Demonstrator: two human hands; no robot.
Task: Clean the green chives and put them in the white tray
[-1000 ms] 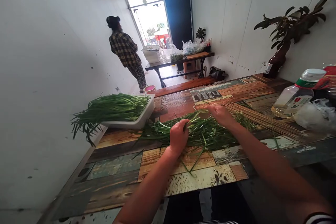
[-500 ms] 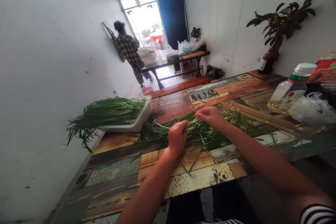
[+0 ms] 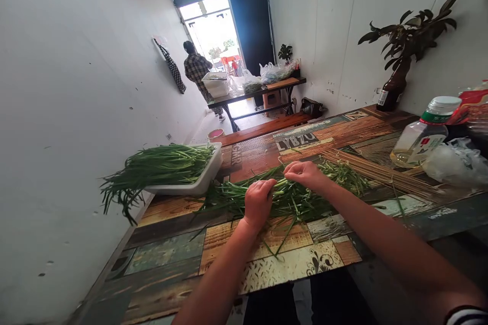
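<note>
My left hand point(image 3: 259, 200) is wrapped around a small bunch of chives point(image 3: 280, 186), with their pale ends sticking out to the right. Close beside it, my right hand point(image 3: 307, 174) pinches at those pale ends, thumb and fingers together. Under both hands a loose heap of chives point(image 3: 305, 203) covers the table. Pale trimmings point(image 3: 343, 175) lie at the heap's right side. To the left, a white tray point(image 3: 204, 182) holds a thick pile of long chives point(image 3: 163, 162), their leaf tips hanging over its edge.
Thin wooden skewers point(image 3: 381, 172) lie right of the heap on the patterned table point(image 3: 163, 254). Farther right stand a plastic bottle point(image 3: 421, 134), a clear bag point(image 3: 459, 160) and a brown bottle point(image 3: 392, 86) with a plant. A person point(image 3: 196, 68) stands by another table point(image 3: 244, 95) near the doorway.
My right hand has come down slightly onto the pale chive ends, nearer my left hand. My left hand keeps its grip. The person at the back has moved towards the doorway.
</note>
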